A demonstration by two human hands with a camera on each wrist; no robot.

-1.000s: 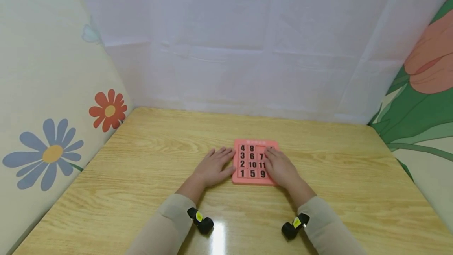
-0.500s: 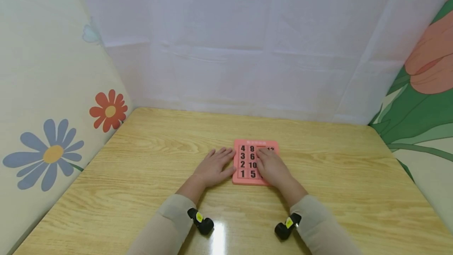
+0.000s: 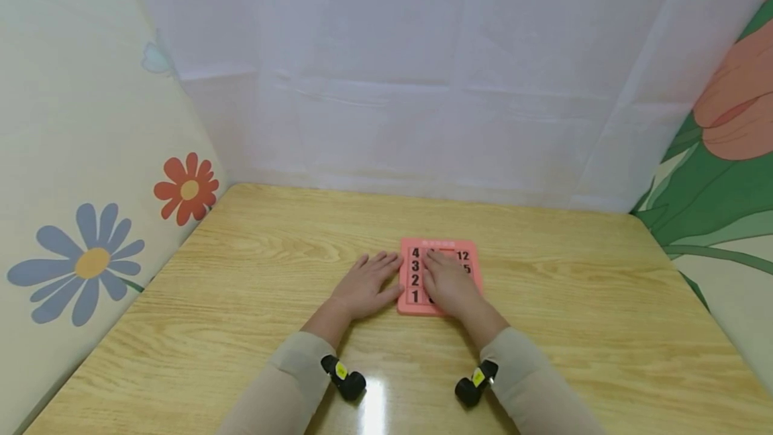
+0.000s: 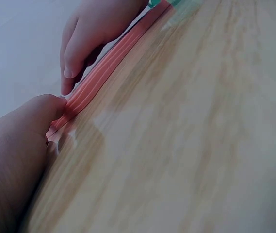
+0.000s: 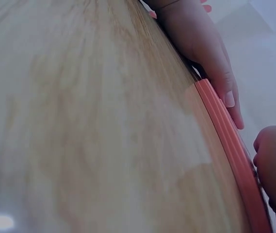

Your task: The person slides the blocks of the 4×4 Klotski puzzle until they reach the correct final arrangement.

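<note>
A pink sliding number puzzle (image 3: 439, 244) lies flat on the wooden table, its tiles bearing black numerals. My left hand (image 3: 367, 285) rests beside it with fingers extended, the thumb and fingertips at the puzzle's left edge. Over the middle columns lies my right hand (image 3: 451, 285), its fingertips on the tiles in the upper part of the second column. The 4, 3, 2, 1 column shows to the left of it, and 12 and 15 to its right. In the left wrist view the puzzle's ribbed side (image 4: 104, 68) runs between the left thumb and the right hand.
The wooden table (image 3: 272, 233) spreads out all around the puzzle. A white cloth (image 3: 392, 86) hangs behind it, with flower-printed panels on both sides. A black wrist camera (image 3: 343, 378) sits on the left sleeve and another wrist camera (image 3: 476, 383) on the right.
My right hand has slid leftward across the puzzle, from the right column to the second column. The 12 and 15 tiles have come into sight. My left hand has stayed in place.
</note>
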